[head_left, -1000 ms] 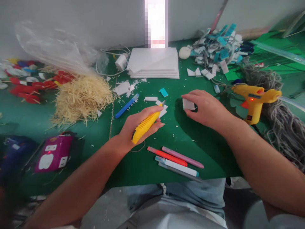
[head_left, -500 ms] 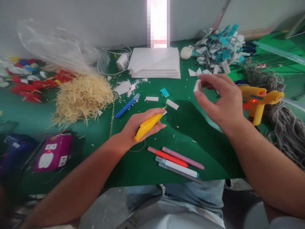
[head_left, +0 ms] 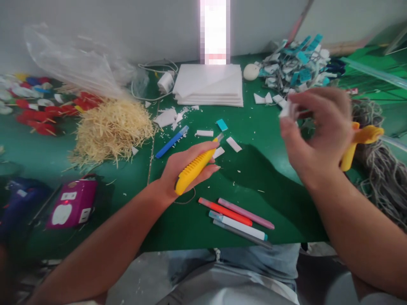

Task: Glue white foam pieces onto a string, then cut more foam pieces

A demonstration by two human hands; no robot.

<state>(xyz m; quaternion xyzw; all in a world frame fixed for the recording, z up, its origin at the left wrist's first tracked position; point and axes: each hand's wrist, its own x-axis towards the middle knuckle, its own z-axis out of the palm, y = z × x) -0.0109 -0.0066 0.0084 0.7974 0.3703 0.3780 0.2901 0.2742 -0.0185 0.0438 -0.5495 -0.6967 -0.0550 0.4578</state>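
My left hand is closed round a yellow utility knife, its blade end pointing up and right over the green mat. My right hand is raised above the mat at the right, blurred, pinching a small white foam piece between thumb and fingers. It hangs in front of the yellow glue gun. Small white foam offcuts and a teal scrap lie on the mat just beyond the knife.
Stack of white foam sheets at the back centre. Straw pile and clear plastic bag at left. Blue cutter, several pens, magenta power strip, heap of teal-and-white tags, grey twine at right.
My right hand lifted the white foam piece off the mat and carried it up and to the right, toward the glue gun. My left hand with the knife stayed nearly still.
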